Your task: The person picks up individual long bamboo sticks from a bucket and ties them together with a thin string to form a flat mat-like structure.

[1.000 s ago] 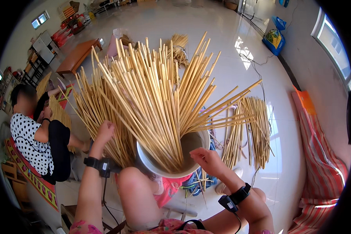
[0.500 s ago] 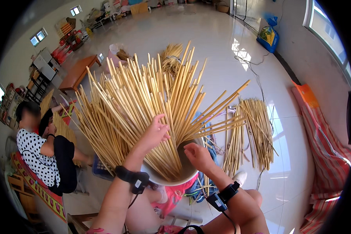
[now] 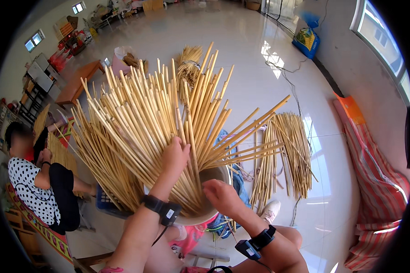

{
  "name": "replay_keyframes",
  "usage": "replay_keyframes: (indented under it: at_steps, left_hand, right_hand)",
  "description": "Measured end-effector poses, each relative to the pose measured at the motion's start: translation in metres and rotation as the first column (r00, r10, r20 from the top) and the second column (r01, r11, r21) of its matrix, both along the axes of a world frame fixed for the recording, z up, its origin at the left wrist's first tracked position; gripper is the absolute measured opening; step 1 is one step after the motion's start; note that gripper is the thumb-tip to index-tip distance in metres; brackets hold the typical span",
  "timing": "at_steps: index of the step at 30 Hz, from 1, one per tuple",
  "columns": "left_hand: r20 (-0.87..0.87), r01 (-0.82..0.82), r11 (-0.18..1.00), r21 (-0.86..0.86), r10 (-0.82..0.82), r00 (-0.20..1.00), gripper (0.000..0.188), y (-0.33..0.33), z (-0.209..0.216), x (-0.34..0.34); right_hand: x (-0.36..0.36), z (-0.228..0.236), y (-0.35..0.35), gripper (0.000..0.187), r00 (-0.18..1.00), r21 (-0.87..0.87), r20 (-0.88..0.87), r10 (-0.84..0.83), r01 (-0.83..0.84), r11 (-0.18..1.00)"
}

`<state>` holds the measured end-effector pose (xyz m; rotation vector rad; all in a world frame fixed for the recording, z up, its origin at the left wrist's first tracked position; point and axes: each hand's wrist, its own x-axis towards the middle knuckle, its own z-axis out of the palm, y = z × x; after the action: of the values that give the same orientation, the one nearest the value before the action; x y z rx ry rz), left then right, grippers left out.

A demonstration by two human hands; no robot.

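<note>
A large fan of tan reed stalks (image 3: 136, 118) stands upright in a pale round tub (image 3: 219, 178) in front of me, the tops spreading left and right. My left hand (image 3: 174, 158) is in among the stalks at mid-height, its fingers curled round some of them. How many it holds is hidden. Over the tub's right side my right hand (image 3: 222, 196) is closed, with curled fingertips beside the lower ends of the stalks. Whatever those fingers may hold does not show. Both wrists wear dark straps with small devices.
More stalks lie in a loose pile (image 3: 292, 152) on the right floor; a tied bundle (image 3: 189, 63) stands beyond the tub. A blue basket (image 3: 107, 200) sits at left, near a seated person (image 3: 34, 182) handling stalks. Red striped cloth (image 3: 373, 182) lines the right wall.
My left hand has moved from open over the stalks to curled round some, slightly lower. My right hand has shifted left and down, still closed. The view has turned a little.
</note>
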<state>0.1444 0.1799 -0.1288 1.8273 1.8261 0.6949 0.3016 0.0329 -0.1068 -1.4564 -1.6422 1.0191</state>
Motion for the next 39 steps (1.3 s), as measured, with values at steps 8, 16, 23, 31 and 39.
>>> replay_keyframes:
  at_steps: [8, 16, 23, 31, 39]
  left_hand:
    - [0.415, 0.359, 0.930, -0.083, -0.295, 0.861, 0.022, -0.010, 0.033, -0.008]
    - [0.765, 0.736, 0.663, -0.135, -0.402, 0.503, 0.026, -0.037, 0.044, 0.015]
    - [0.693, 0.553, 0.695, -0.460, -0.109, 0.713, 0.037, -0.035, -0.041, 0.018]
    - [0.192, 0.455, 0.666, -0.591, -0.432, 0.881, 0.061, -0.061, -0.073, 0.023]
    - [0.232, 0.082, 0.928, -0.364, 0.004, 0.973, 0.037, -0.078, -0.142, 0.031]
  right_hand:
    - [0.012, 0.003, 0.007, 0.031, 0.993, -0.046, -0.014, -0.113, 0.112, 0.993]
    - [0.003, 0.001, 0.017, 0.021, 0.984, -0.044, -0.041, -0.173, 0.171, 0.984]
    - [0.020, 0.028, 0.016, 0.012, 0.942, 0.126, -0.059, -0.330, 0.335, 0.934]
    - [0.030, 0.014, 0.016, 0.009, 0.912, 0.315, 0.040, -0.408, 0.376, 0.872]
    - [0.029, 0.008, 0.015, 0.014, 0.916, 0.238, 0.176, -0.362, 0.317, 0.918]
